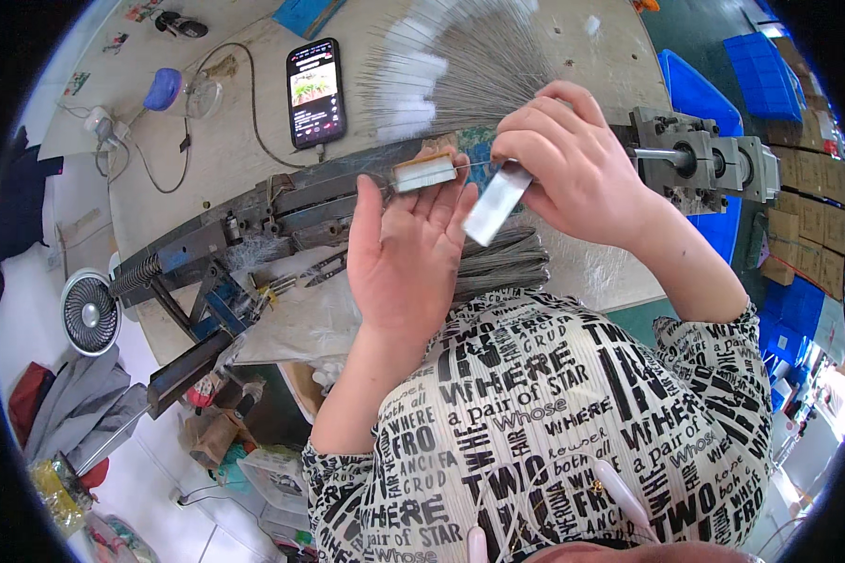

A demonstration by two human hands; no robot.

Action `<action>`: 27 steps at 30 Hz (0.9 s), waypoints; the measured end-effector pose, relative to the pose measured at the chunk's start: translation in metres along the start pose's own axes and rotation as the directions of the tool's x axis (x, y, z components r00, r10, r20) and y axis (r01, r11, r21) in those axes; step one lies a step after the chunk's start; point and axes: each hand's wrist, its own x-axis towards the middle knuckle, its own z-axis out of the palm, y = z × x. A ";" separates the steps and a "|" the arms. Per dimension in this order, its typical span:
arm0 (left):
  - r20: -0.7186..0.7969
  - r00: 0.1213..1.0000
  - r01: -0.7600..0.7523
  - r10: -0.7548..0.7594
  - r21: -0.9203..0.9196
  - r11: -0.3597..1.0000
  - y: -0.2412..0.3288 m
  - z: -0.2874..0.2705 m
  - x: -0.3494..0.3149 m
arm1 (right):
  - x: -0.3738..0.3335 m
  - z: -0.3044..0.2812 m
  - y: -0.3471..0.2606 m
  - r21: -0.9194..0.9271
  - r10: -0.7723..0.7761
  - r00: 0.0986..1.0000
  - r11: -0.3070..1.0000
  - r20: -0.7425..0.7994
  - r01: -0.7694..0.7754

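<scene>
My left hand (406,253) is palm up in the middle, fingers stretched out flat. Across its fingertips lies a small white strip (425,174) with a brownish edge; whether the strip rests on the fingers or on the bench tool behind is unclear. My right hand (573,155) is closed round a pale rectangular block (498,205), which tilts down to the left with a dark upper end. A thin wire (479,164) runs from the strip toward my right fingers. Behind them spreads a fan of twisted-wire brushes (460,66) with white bristle ends.
A metal machine head (699,158) with a rod stands at right. A long dark rail (319,192) crosses the bench. Wire bundles (502,263) lie near my body. A phone (316,92) with a cable lies behind; a fan (91,311) and blue bins (763,77) stand aside.
</scene>
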 end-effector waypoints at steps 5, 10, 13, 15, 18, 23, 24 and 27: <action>-0.032 0.999 0.009 -0.008 0.028 1.000 -0.002 0.010 -0.001 | -0.014 0.004 0.006 -0.147 0.032 0.991 0.989 0.130 -0.013; -0.017 0.999 0.040 -0.038 0.121 0.992 0.001 -0.003 0.002 | -0.026 -0.009 -0.006 -0.109 0.040 0.997 0.993 -0.073 -0.047; -0.069 0.998 0.018 0.000 0.264 0.964 -0.006 -0.014 0.009 | -0.053 -0.025 -0.018 0.016 0.077 0.989 0.997 -0.126 -0.075; -0.108 0.994 0.012 0.031 0.378 0.926 -0.013 -0.025 0.007 | -0.078 -0.020 -0.023 0.452 0.341 0.931 0.815 0.132 -0.363; -0.185 0.983 0.108 0.016 0.638 0.763 -0.026 -0.039 0.002 | -0.105 0.002 -0.014 0.386 0.445 0.777 0.687 0.446 -0.615; -0.130 0.991 0.085 -0.017 0.538 0.838 0.025 -0.083 -0.065 | -0.141 0.031 -0.006 0.154 0.390 0.727 0.816 0.565 -0.558; -0.241 0.950 -0.049 0.198 0.513 0.857 0.038 -0.100 -0.083 | -0.141 0.030 -0.007 0.162 0.408 0.717 0.797 0.565 -0.582; -0.232 0.509 0.143 0.829 0.972 0.184 0.062 -0.179 -0.150 | -0.140 0.025 -0.013 0.162 0.432 0.699 0.775 0.570 -0.611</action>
